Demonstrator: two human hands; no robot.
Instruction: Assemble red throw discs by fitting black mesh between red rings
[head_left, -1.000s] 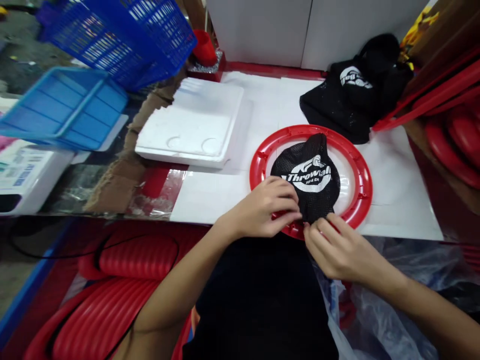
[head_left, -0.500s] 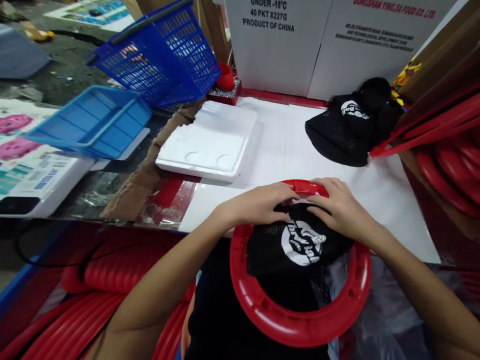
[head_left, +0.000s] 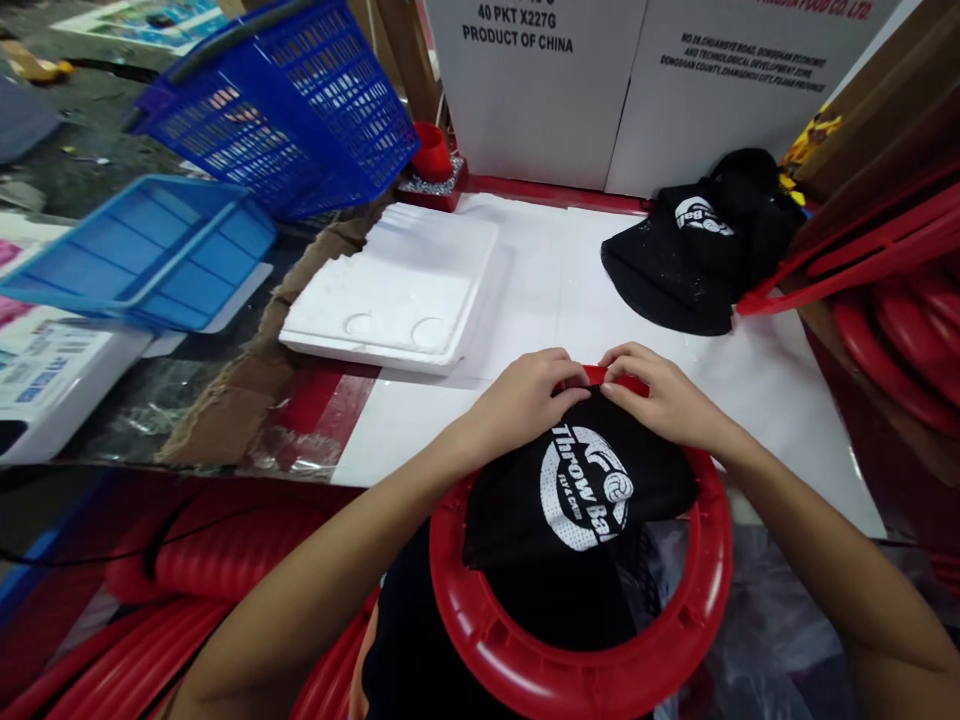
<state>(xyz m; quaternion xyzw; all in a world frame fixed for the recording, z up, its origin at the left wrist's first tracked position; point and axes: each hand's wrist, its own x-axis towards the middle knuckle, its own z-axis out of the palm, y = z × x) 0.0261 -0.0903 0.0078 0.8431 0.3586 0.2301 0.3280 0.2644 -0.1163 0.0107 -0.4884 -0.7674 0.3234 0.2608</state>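
Observation:
A red plastic ring (head_left: 517, 655) leans against the near edge of the worktable, over my lap. Black cloth (head_left: 510, 500) with a white "Throw Ball" print spans the upper part of the ring. At the ring's top, my left hand (head_left: 536, 395) pinches the cloth's edge against the rim. Close beside it, my right hand (head_left: 656, 390) pinches the same edge, thumb on the cloth and fingers behind the rim. The two hands' fingertips are nearly touching. Farther back on the table lies a heap of similar black printed cloth (head_left: 652, 265).
White foam block (head_left: 405, 270) on the table's left half. Blue basket (head_left: 300, 120) and light blue tray (head_left: 172, 255) stand farther left. A red cup (head_left: 431, 150) sits in a box of small metal pieces. Red rings (head_left: 900, 340) are stacked right; a white carton (head_left: 540, 100) stands behind.
Both hands have drawn closer together at the top of the ring. The cloth now lies up over the rim there, flatter, with its print more fully visible. The view has shifted slightly right.

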